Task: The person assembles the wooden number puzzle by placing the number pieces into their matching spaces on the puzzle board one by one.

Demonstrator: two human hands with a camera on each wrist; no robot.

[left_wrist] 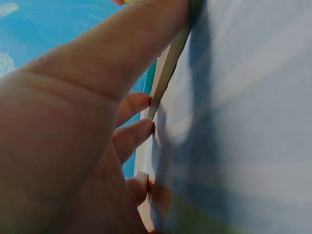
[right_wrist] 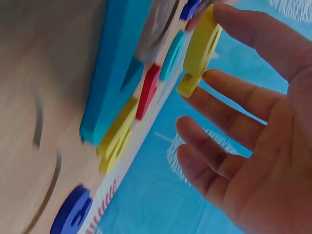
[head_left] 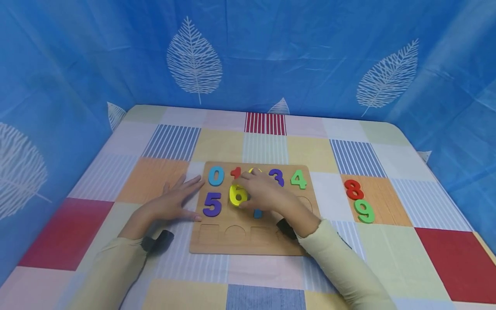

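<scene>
My right hand (head_left: 267, 191) pinches a yellow number 6 (head_left: 238, 196) between thumb and fingertips, above the wooden number board (head_left: 228, 247). In the right wrist view the yellow 6 is tilted and apart from the board, held at its edges. My left hand (head_left: 170, 206) lies at the board's left edge, fingers spread and fairly straight. In the left wrist view its fingertips touch or nearly touch the board's side (left_wrist: 168, 70). On the board beneath my right hand is a blue 7 (right_wrist: 112, 73), mostly hidden in the head view.
The board's top row holds a blue 0 (head_left: 215, 176), red 1 (head_left: 235, 172), partly covered yellow 2 (head_left: 254, 170), purple 3 (head_left: 277, 176) and green 4 (head_left: 299, 179). Below sits a purple 5 (head_left: 212, 204). Right of the board lie a red 8 (head_left: 354, 189) and green 9 (head_left: 364, 211).
</scene>
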